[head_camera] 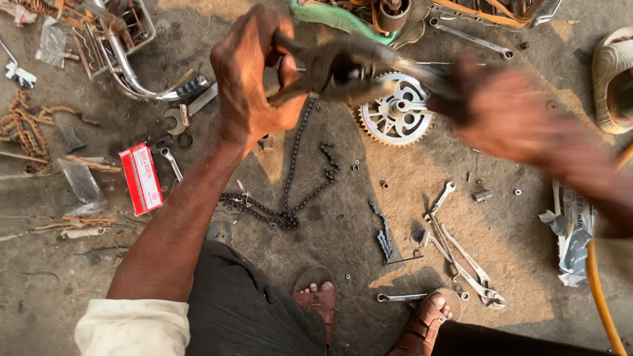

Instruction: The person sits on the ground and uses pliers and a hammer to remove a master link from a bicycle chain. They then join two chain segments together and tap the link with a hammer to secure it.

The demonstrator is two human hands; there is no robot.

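My left hand (254, 72) is raised in front of me and grips the handles of a dark pair of pliers (343, 69). A black bicycle chain (300, 155) hangs from the pliers down to the ground, where it lies in loops. My right hand (508, 112) is blurred with motion at the right, its fingers at the far end of the pliers; what it holds is unclear. Below the hands a silver chainring (395, 115) lies flat on the ground.
A red box (140, 178), spanners (173, 163), a short chain piece (384, 234) and silver pliers (468, 264) lie on the dirt floor. A rusty chain (26, 125) sits left, chrome tubing (132, 72) top left. My sandalled feet (316, 296) are at the bottom.
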